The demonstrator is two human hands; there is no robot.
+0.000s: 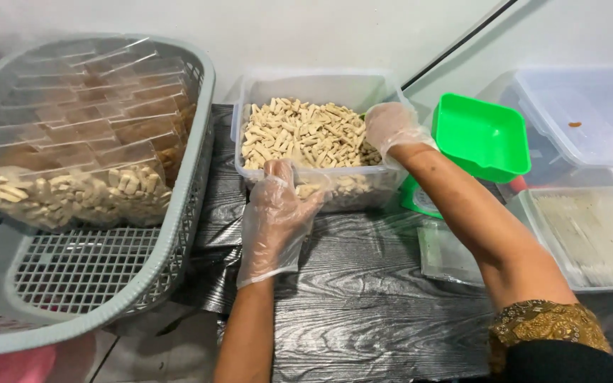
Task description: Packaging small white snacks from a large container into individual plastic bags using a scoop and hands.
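Gripping the near wall of the clear plastic tub (318, 86) of pale stick snacks (305, 135), the gloved left hand (278, 216) is closed; right hand (390, 128) is bent over its far corner, fingertips hidden, grip unclear.

Snack tub (321, 89) stands between basket (179, 234), left, and tray (480, 135), right.

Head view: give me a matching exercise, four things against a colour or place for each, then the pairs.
Things:
1. basket
2. tray
3. left hand
4. right hand

Places or colours:
A. bright green, right of the snack tub
B. on the near wall of the tub
C. grey mesh, holding packed bags
D. at the tub's far right corner, over the snack sticks

Pairs: 1-C, 2-A, 3-B, 4-D
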